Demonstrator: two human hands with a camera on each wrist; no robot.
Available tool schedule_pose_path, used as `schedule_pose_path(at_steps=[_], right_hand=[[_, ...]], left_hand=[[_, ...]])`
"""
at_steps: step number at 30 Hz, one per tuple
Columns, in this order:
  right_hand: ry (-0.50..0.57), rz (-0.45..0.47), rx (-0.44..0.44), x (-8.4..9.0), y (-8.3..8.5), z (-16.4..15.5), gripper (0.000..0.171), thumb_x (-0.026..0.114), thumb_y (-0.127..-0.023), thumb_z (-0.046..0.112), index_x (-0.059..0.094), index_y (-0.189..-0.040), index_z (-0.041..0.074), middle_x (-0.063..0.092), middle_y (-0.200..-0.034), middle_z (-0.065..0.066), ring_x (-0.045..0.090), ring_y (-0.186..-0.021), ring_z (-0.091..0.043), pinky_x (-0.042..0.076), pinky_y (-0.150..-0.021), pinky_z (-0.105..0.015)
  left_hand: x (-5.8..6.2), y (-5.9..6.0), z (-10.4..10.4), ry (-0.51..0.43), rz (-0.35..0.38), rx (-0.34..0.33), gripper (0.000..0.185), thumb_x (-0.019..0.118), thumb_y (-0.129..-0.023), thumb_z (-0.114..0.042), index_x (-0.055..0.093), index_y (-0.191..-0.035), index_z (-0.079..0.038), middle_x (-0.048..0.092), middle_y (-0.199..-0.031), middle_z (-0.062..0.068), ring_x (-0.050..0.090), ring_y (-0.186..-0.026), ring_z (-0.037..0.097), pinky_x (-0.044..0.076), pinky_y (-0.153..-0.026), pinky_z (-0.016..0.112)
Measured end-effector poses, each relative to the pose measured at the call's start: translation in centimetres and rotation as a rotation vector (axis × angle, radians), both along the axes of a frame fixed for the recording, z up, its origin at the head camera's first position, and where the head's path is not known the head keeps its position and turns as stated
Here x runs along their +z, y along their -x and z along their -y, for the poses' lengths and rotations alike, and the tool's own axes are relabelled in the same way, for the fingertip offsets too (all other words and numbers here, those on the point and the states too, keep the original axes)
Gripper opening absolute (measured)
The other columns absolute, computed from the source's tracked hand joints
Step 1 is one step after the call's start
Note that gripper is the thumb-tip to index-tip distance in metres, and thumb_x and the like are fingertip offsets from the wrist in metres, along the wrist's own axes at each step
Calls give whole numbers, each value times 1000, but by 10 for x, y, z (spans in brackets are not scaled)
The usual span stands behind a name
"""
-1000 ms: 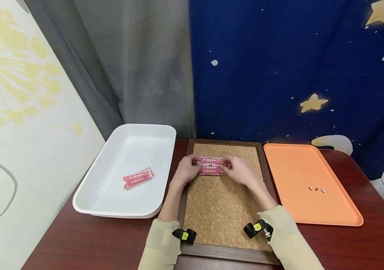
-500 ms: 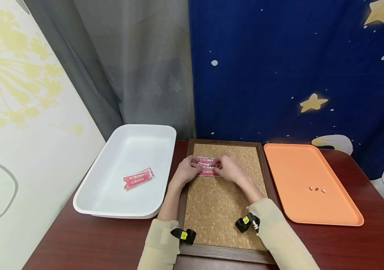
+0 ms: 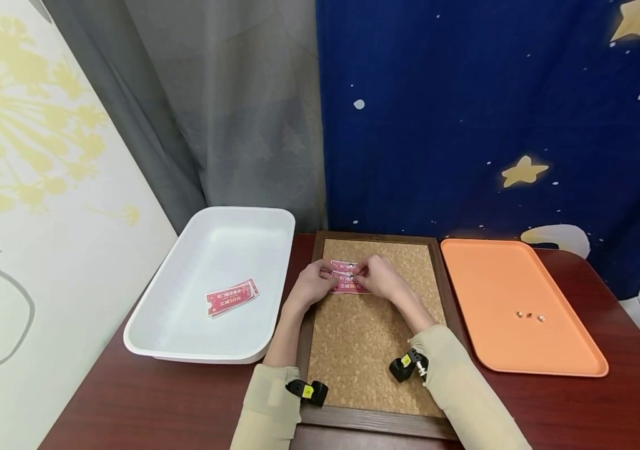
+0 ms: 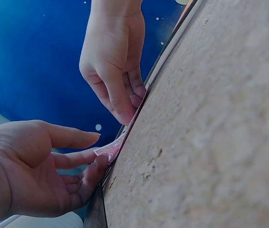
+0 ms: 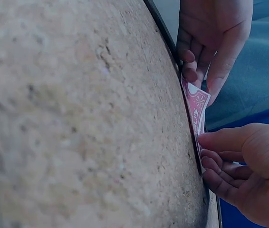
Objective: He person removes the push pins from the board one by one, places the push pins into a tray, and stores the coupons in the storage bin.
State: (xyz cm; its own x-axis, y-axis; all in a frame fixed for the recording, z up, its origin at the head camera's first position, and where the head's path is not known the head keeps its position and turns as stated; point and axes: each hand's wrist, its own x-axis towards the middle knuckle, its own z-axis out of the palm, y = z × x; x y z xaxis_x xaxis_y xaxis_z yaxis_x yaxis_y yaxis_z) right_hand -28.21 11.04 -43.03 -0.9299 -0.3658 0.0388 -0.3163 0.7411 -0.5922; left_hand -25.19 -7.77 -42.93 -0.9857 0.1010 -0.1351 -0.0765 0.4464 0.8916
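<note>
Two red paper coupons [image 3: 348, 278] with white print lie one just below the other near the far end of a cork board in a dark wooden frame [image 3: 373, 337], and both hands are on them. The left hand [image 3: 311, 284] takes the left end of the coupons: in the left wrist view its thumb and forefinger pinch the lifted paper edge [image 4: 110, 151], while the other fingers curl loosely beneath. The right hand [image 3: 379, 278] comes in from the other side, with its fingertips [image 4: 125, 111] bent down and pressed against the coupons near their middle. Whether it nips something small there I cannot tell, since the fingers cover the spot. The right wrist view shows the same paper [image 5: 197, 110] standing a little off the cork between the two hands, which are close together.

The board lies on a dark reddish-brown wooden counter [image 3: 145, 400]. To its left sits a deep white plastic tray [image 3: 185, 337] with a couple more red coupons [image 3: 231, 297] lying stacked in it. To the right, just beside the frame, is a flat orange plastic tray [image 3: 483, 275] carrying three tiny pale pins or studs [image 3: 528, 315] in a short row; they are too small to tell exactly. Beige sleeves [image 3: 460, 387] cover both forearms, each with a small black camera at the wrist. Behind the counter hang a grey curtain [image 3: 213, 125] and a dark blue cloth with yellow stars [image 3: 494, 112].
</note>
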Motion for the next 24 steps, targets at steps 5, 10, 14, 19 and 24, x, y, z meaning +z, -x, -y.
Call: schedule_pose_path(at_steps=[5, 10, 14, 19, 24], right_hand=[[23, 7, -23, -1, 1, 0, 7, 74, -94, 6, 76, -93, 0, 75, -84, -8, 65, -76, -13, 53, -71, -28], [38, 10, -33, -3, 3, 0, 8, 74, -94, 6, 76, -90, -1, 74, -81, -8, 61, -73, -11, 50, -68, -25], [51, 13, -39, -4, 5, 1, 8, 74, -92, 5, 76, -88, -1, 73, -79, -7, 59, -71, -9, 48, -67, -24], [56, 28, -54, -4, 6, 2, 8, 74, -89, 6, 76, -86, -1, 73, -78, -6, 57, -71, -11, 47, -69, -25], [23, 50, -82, -3, 7, 4, 11, 76, -90, 12, 77, -85, 2, 72, -79, -4, 56, -72, -13, 44, -67, -26]], left_hand=[[0, 1, 0, -2, 5, 0, 32, 69, -97, -5, 64, -126, 7, 67, -100, 14, 56, -80, 17, 44, -67, 23], [1, 0, 0, -2, 14, 6, 32, 69, -97, -5, 64, -127, 6, 67, -102, 15, 56, -82, 17, 44, -68, 24], [1, -1, 1, 2, 16, 7, 32, 70, -97, -6, 64, -127, 6, 67, -103, 15, 56, -84, 17, 44, -70, 24], [-1, 0, 1, -3, 7, 3, 32, 70, -97, -5, 64, -126, 6, 66, -102, 14, 56, -84, 18, 45, -71, 25], [-2, 1, 2, -7, 15, 8, 34, 71, -96, -6, 64, -127, 6, 68, -104, 15, 57, -85, 18, 46, -71, 25]])
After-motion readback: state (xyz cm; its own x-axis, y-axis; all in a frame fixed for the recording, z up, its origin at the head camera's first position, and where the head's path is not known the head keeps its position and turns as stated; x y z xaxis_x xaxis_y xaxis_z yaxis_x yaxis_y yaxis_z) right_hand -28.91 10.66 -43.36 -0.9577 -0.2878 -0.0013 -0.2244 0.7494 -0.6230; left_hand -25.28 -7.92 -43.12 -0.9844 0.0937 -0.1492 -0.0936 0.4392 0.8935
